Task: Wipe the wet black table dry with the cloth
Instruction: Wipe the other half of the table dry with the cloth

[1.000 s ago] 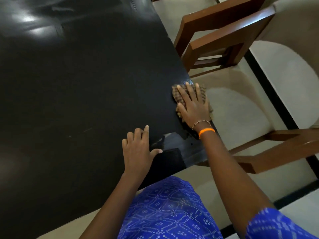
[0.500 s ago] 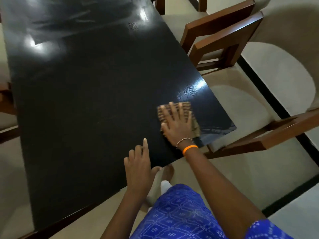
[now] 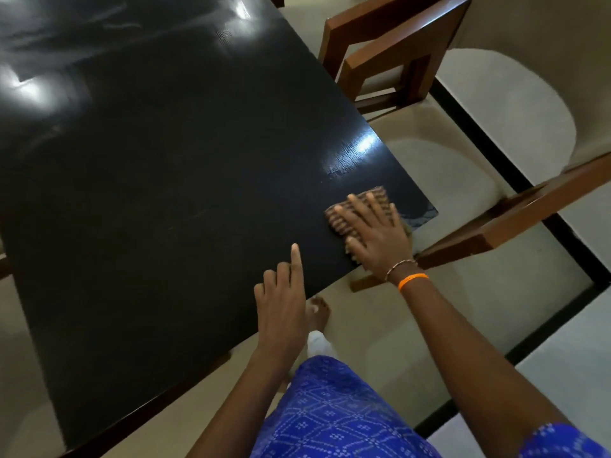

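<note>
The black table [image 3: 158, 180] fills the left and middle of the head view, with shiny patches at its far end and near the right edge. A brown checked cloth [image 3: 340, 218] lies flat near the table's near right corner. My right hand [image 3: 377, 236] presses flat on the cloth with fingers spread, covering most of it. My left hand [image 3: 284, 299] rests at the near edge of the table, index finger stretched onto the top, the other fingers curled, holding nothing.
Two brown wooden chairs stand on the right: one [image 3: 390, 51] close to the table's right edge, another [image 3: 515, 213] just past the near right corner. Beige floor with a black stripe [image 3: 489, 147] lies beyond. My bare foot [image 3: 319, 312] is under the table edge.
My right hand has slid the cloth from the right edge toward the near right corner. My left hand has stayed at the near edge, its fingers now curled with the index out.
</note>
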Available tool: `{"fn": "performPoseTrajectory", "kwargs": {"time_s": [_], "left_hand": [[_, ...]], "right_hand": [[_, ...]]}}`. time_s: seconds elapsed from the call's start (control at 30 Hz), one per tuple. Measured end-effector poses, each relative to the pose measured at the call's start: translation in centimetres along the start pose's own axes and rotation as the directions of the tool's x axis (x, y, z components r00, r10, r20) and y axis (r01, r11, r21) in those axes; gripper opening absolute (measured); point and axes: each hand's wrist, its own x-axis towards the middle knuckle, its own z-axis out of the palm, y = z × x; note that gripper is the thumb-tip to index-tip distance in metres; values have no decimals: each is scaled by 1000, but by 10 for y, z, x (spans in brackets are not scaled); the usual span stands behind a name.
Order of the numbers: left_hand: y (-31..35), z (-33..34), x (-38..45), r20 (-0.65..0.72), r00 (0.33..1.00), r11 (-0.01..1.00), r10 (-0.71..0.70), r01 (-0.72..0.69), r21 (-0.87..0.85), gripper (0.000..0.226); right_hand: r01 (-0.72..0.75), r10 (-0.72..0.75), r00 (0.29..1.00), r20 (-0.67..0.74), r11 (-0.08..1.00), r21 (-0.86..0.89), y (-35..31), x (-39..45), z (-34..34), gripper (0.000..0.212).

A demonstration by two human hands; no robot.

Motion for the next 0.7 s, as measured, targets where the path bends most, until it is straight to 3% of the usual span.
{"fn": "performPoseTrajectory", "kwargs": {"time_s": [0.1,0.23,0.43,0.53,0.7], "left_hand": [[8,5,9,24,997,997,74,-74,0,98],[9,6,17,13,994,994,109,-109,-19,99],[4,5,18,-7,995,995,104,-104,4,98],[3,5,18,-11,996,996,92,-92,-21,96],[10,2,27,-24,990,990,136,-137,-44,85]], "right_hand": [[-175,175,984,-20,984,-13,45,13,-7,62],[-293,294,955,-46,956,36,74,26,-12,61],[-506,509,852,-119,861,60,27,15,0,59],[-460,466,880,-89,884,82,-24,-6,12,61],[-223,241,967,-78,956,191,-78,-51,31,58]]}}
